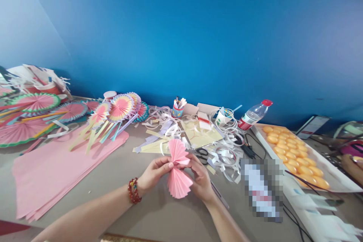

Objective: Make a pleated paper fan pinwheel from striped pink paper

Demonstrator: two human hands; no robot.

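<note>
Both my hands pinch the middle of a pink pleated paper fan (pixel 177 170), which flares out above and below the pinch. My left hand (pixel 154 172), with a red bead bracelet at the wrist, grips it from the left with closed fingers. On the other side my right hand (pixel 200 177) holds the same fold with fingers closed. The fan hangs just above the grey table (pixel 119 166).
A stack of pink paper sheets (pixel 53 170) lies at the left, with finished paper fans on sticks (pixel 113 115) behind it. Paper strips and black scissors (pixel 202 154) lie behind my hands. A water bottle (pixel 253 115), pen cup (pixel 177 109) and tray of orange pieces (pixel 295 155) stand at the right.
</note>
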